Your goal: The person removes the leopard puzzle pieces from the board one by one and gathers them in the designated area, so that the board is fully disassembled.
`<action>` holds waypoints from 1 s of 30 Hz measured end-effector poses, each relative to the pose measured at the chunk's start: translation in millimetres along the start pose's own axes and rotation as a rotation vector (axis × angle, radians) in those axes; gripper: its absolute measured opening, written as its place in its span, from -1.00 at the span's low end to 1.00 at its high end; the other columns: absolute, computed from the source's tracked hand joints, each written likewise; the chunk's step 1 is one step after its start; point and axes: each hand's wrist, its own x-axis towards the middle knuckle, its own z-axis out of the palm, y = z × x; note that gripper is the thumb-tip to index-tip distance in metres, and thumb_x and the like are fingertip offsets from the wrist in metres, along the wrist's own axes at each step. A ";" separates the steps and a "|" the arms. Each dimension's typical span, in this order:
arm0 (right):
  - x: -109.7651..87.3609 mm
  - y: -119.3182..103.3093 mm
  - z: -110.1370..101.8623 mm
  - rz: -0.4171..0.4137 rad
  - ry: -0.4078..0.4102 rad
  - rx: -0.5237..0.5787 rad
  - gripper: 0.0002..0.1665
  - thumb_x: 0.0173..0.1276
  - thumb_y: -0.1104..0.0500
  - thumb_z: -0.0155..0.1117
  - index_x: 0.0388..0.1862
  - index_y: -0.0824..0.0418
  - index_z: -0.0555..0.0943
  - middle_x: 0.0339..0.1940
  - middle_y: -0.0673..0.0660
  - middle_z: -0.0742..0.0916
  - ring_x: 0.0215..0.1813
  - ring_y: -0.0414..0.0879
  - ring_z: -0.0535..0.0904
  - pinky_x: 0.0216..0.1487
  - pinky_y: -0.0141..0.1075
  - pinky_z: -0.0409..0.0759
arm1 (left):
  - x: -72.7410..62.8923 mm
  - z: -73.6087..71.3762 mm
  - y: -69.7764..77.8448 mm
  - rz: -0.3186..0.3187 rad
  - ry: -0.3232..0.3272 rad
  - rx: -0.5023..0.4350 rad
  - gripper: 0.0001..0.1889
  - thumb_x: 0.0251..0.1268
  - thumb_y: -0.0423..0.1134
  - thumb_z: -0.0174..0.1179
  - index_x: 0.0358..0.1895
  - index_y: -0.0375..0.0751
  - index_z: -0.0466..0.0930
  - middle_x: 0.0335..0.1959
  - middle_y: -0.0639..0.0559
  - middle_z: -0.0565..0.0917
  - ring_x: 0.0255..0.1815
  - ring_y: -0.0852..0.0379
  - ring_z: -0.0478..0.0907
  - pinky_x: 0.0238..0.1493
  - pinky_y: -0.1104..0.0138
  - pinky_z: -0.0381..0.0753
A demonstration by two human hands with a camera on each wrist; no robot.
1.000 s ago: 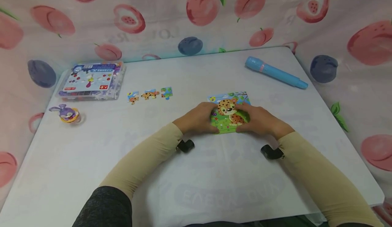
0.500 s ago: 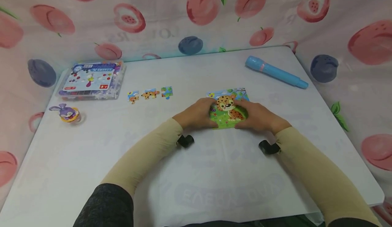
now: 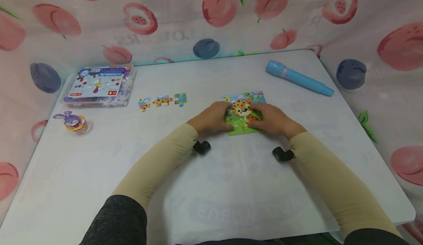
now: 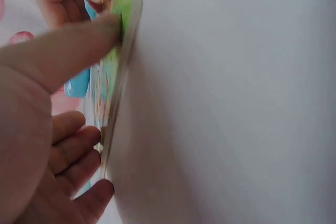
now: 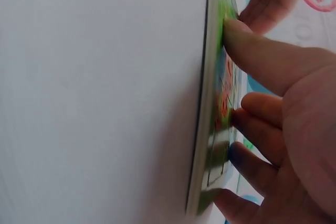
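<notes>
A jigsaw puzzle board (image 3: 240, 126) with a spotted leopard cub on green grass lies on the white table. My left hand (image 3: 214, 117) rests at its left side; in the left wrist view the thumb presses the green face (image 4: 125, 1) while the other fingers lie along the edge. On the right, my right hand (image 3: 274, 119) reaches over the board, and its thumb and fingertips touch the picture (image 5: 226, 85) in the right wrist view. Three loose puzzle pieces (image 3: 162, 100) lie in a row to the left, away from both hands.
At the back left stands a clear plastic box (image 3: 99, 85) with a printed label. A purple rabbit toy (image 3: 73, 121) sits in front of it. A light blue tube (image 3: 299, 78) lies at the back right. Fruit-printed cloth (image 3: 175, 13) hangs behind the table.
Both hands and the puzzle board have slid a little away from me and slightly left. My right hand has come further in over the board. The loose pieces have stayed put.
</notes>
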 end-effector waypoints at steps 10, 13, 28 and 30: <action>-1.2 -4.9 4.2 0.023 0.015 0.001 -0.17 0.42 0.01 0.34 0.51 0.36 0.28 0.49 0.38 0.34 0.52 0.30 0.15 0.48 0.14 0.09 | 1.7 3.4 7.7 -0.036 0.049 0.032 -0.30 0.29 -0.06 0.38 0.38 -0.36 0.37 0.36 -0.19 0.45 0.44 -0.11 0.26 0.46 0.19 0.18; -1.6 -6.2 4.4 0.027 0.014 -0.001 -0.17 0.42 0.01 0.34 0.51 0.35 0.28 0.49 0.39 0.34 0.52 0.31 0.14 0.48 0.15 0.09 | 3.5 5.1 9.3 -0.063 0.058 0.044 -0.30 0.28 -0.06 0.40 0.37 -0.35 0.39 0.34 -0.18 0.45 0.42 -0.11 0.26 0.45 0.18 0.19; -1.1 -4.3 3.2 0.038 0.005 -0.027 -0.16 0.41 -0.04 0.35 0.50 0.33 0.31 0.49 0.41 0.34 0.52 0.33 0.14 0.47 0.16 0.10 | 12.6 -0.3 27.5 -0.243 0.006 0.156 -0.35 0.21 0.01 0.43 0.28 -0.16 0.41 0.19 -0.04 0.48 0.24 -0.04 0.30 0.24 0.05 0.31; -0.8 -4.3 3.4 0.035 0.004 -0.019 -0.16 0.40 -0.05 0.35 0.50 0.33 0.31 0.48 0.41 0.34 0.51 0.33 0.16 0.46 0.16 0.11 | 14.1 -2.6 28.0 -0.251 -0.006 0.145 -0.36 0.18 -0.01 0.46 0.25 -0.16 0.42 0.18 -0.05 0.48 0.22 -0.04 0.30 0.23 0.05 0.30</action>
